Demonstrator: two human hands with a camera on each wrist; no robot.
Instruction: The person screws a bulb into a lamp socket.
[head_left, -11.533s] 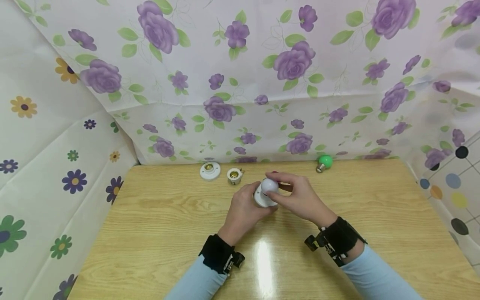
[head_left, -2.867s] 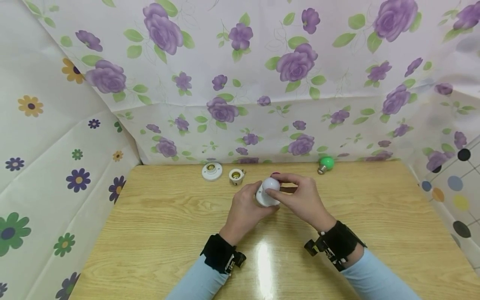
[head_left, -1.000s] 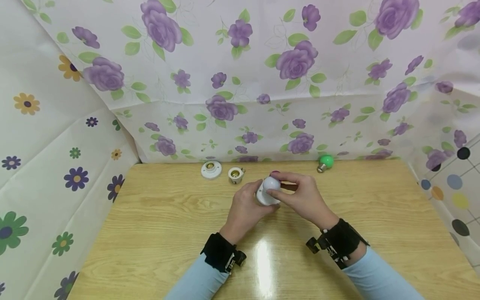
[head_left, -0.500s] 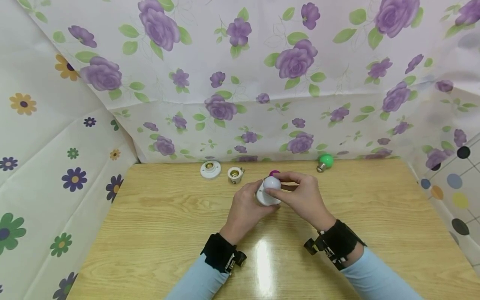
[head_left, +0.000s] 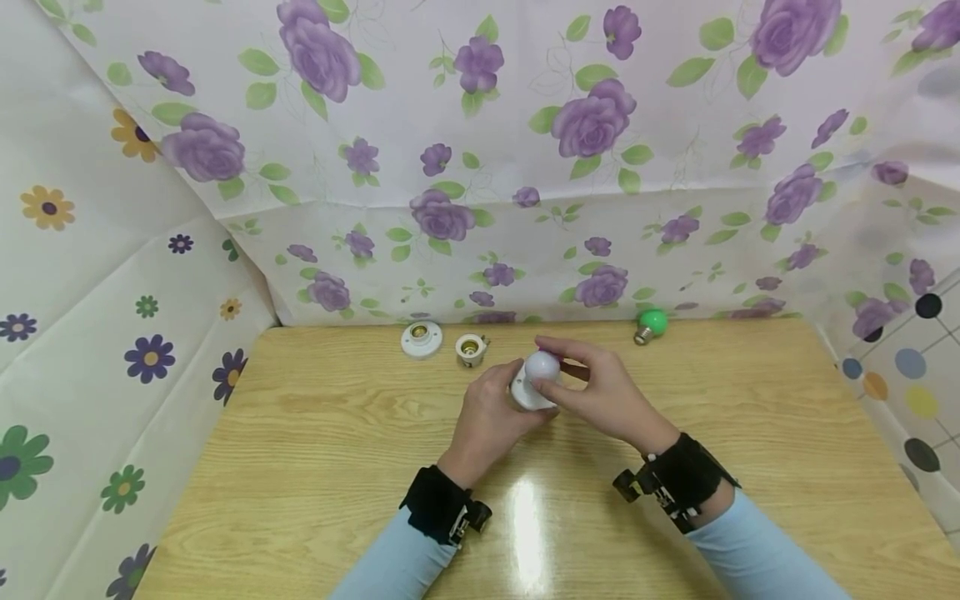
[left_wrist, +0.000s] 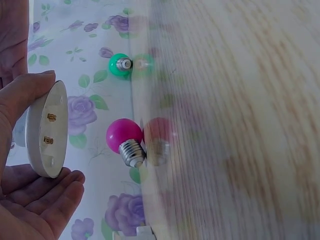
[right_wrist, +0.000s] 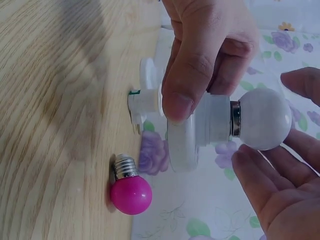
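Note:
My left hand (head_left: 489, 421) holds a round white lamp holder (head_left: 527, 400) by its edge. In the left wrist view its hollow back shows two brass contacts. A white light bulb (head_left: 542, 367) sits in the holder, and a band of its metal collar (right_wrist: 235, 119) shows in the right wrist view. My right hand (head_left: 611, 393) has its fingers curved round the bulb. In the right wrist view, fingers touch the bulb's underside while another finger (right_wrist: 302, 84) stands slightly off its top. A magenta bulb (right_wrist: 131, 195) lies on the table beyond, mostly hidden in the head view.
Behind my left hand, a second round white lamp holder (head_left: 422, 343) and a smaller white socket (head_left: 470, 353) stand on the wooden table (head_left: 322, 467). A green bulb (head_left: 652, 322) lies at the back right. Flower-patterned sheeting (head_left: 495, 150) rises behind the table.
Over these frames my left hand stays on the lamp holder. My right hand's fingers shift round the bulb; in the last half second a finger lifts and covers more of the magenta bulb.

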